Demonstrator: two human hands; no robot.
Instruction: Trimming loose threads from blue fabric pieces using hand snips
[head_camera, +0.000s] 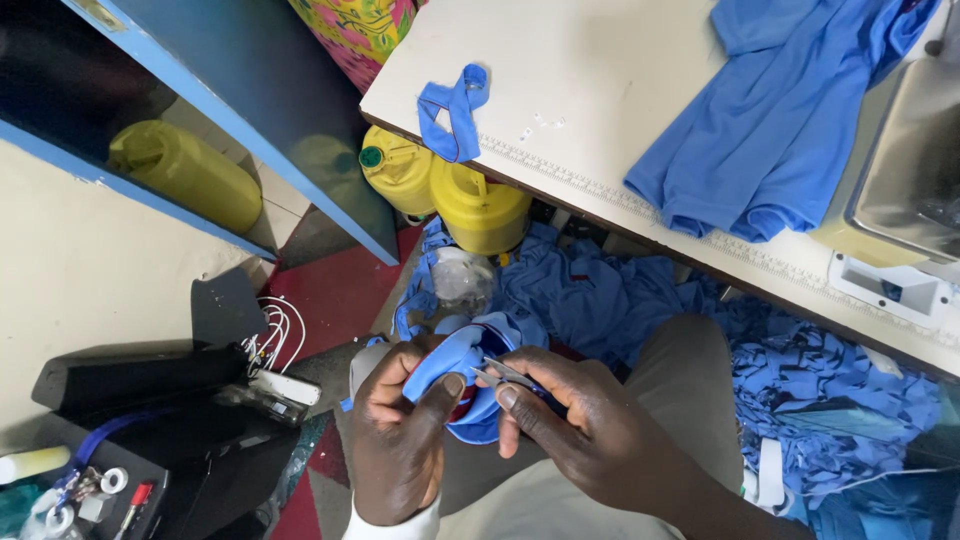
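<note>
Pinching a folded blue garment piece (455, 365) over the lap, left hand (395, 440) clamped with thumb on the fold; right hand (590, 435) closed on small metal snips (505, 374) touching the cloth. Could nick fabric or left thumb, blades so near. Beyond: more blue fabric (770, 110) on the surface (590, 70), yellow jerrycans (480, 205) below.

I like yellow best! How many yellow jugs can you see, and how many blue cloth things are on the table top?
Yellow jugs: 3, one by the wall and two under the table edge
Blue cloth on the table: 2, a folded strip and a garment
Total: 5
</note>
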